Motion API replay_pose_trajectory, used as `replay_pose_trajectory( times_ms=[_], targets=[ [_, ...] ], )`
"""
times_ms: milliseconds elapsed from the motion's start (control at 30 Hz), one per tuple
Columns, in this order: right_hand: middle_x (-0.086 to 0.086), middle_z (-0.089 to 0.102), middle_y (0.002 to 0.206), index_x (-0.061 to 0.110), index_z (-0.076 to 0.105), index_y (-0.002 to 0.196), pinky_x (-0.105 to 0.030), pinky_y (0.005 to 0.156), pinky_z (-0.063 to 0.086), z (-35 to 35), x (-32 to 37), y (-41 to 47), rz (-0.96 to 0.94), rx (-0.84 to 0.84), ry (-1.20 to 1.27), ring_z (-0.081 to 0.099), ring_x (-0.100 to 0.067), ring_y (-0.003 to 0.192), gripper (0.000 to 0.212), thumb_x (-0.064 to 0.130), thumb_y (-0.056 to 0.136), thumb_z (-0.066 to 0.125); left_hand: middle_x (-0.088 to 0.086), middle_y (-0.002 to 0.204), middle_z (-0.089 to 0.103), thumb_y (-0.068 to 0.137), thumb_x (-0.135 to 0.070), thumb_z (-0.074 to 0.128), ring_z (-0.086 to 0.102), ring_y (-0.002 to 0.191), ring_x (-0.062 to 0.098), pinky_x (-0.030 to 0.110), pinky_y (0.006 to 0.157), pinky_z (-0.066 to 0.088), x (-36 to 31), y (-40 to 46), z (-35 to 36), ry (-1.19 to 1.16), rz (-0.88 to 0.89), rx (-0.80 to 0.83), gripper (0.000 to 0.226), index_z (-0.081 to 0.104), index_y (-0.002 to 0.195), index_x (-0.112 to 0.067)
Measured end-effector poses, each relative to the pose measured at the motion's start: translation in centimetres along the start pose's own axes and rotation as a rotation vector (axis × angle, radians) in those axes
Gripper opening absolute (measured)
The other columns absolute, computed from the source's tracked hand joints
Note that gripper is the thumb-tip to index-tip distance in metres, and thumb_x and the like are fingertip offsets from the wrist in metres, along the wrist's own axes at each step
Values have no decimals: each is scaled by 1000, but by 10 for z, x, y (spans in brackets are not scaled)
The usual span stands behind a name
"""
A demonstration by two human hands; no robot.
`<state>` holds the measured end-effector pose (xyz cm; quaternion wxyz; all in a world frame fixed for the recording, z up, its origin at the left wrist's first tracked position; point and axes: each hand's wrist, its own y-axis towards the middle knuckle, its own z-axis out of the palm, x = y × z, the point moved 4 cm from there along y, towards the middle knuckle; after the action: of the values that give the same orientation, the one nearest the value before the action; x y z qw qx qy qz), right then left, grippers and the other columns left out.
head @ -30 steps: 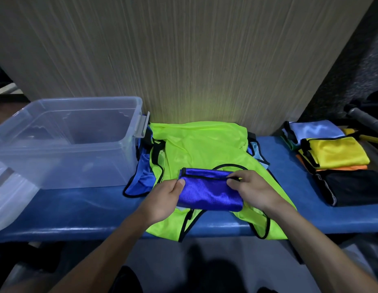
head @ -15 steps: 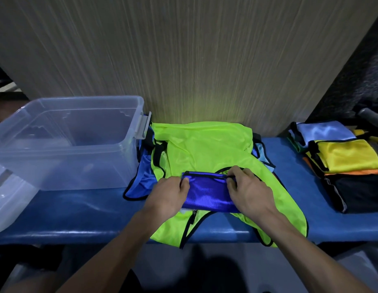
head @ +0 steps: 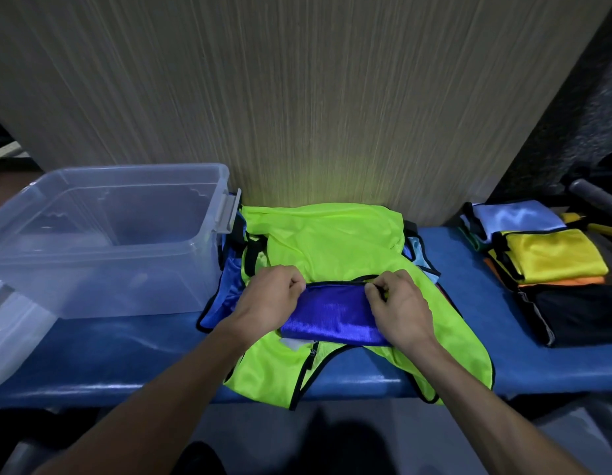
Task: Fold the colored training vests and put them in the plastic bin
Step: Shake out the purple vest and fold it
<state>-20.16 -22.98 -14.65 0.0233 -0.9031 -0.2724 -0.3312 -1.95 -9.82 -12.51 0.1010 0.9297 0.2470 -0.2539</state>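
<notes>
A folded dark blue vest [head: 332, 315] lies on top of a spread neon green vest [head: 328, 245] on the blue bench [head: 126, 354]. My left hand [head: 267, 299] grips the blue vest's left end with curled fingers. My right hand [head: 399, 303] pinches its far right corner at the black trim. The clear plastic bin [head: 102, 241] stands to the left, with no vest visible inside. Under the green vest, lighter blue vests [head: 226, 293] stick out at the left edge.
A pile of folded vests [head: 551, 255], light blue, yellow, orange and black, sits at the bench's right end. The bin's lid [head: 13, 323] leans at the far left. A wood-grain wall rises directly behind the bench. A grey bar [head: 596, 197] lies far right.
Both hands have slid up the folded blue vest to its far edge, and their fingers have curled onto the trimmed corners. The vest has stayed on the green one.
</notes>
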Motion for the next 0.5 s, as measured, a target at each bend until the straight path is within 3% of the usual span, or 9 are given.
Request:
replay_pose_trajectory(
  times_ms=[100, 233, 400, 500],
  targets=[
    [4, 51, 101, 18, 61, 95, -34, 68, 41, 6, -1, -1, 11, -43, -21, 55, -20, 80, 23, 34, 105, 47, -5, 92, 71, 102, -13, 53, 67, 87, 19, 44, 78, 58, 2, 8, 3, -58, -76, 29, 22, 71, 91, -18],
    [3, 51, 99, 17, 61, 96, -33, 67, 40, 11, -1, 0, -1, -91, -44, 54, -21, 80, 25, 34, 106, 44, -4, 103, 68, 105, -21, 55, 64, 98, 16, 31, 80, 49, 9, 19, 5, -308, -196, 77, 19, 73, 106, -15],
    [4, 52, 96, 19, 59, 95, -34, 65, 43, 13, -4, 1, -27, -115, -21, 55, -19, 79, 19, 32, 104, 47, -2, 106, 67, 105, -23, 54, 62, 106, 17, 31, 90, 48, 15, 26, 11, -420, -197, 105, 21, 70, 116, -14],
    [3, 54, 98, 19, 58, 96, -36, 67, 46, 15, -5, 3, -17, -102, -1, 56, -21, 82, 17, 29, 104, 46, -5, 103, 68, 107, -19, 48, 63, 103, 16, 26, 82, 48, 17, 28, 14, -461, -170, 106, 22, 70, 107, -20]
  ],
)
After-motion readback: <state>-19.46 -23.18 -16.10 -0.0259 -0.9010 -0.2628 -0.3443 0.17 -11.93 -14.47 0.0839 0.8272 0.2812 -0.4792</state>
